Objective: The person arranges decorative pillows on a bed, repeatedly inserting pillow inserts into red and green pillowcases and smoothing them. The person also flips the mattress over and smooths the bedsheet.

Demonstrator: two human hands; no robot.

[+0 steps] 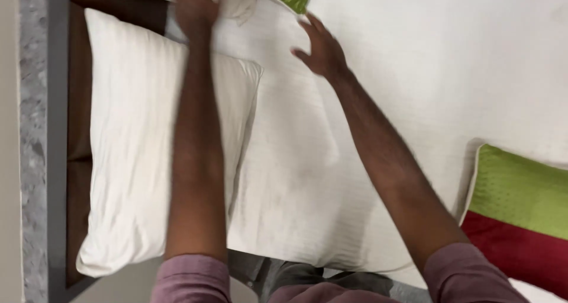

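On the white bed (414, 72), beyond the near pillow (136, 143), the left hand (194, 7) grips bunched white cloth (236, 1), the right hand (322, 49) spread open beside it, likely mid-arranging.

A single head-worn camera looks steeply down from close above, over both forearms, onto the white bed (414, 72) and its pillow (130, 143).

A dark wooden headboard (77, 131) backs the white bed beside a grey marbled wall strip (32, 143).
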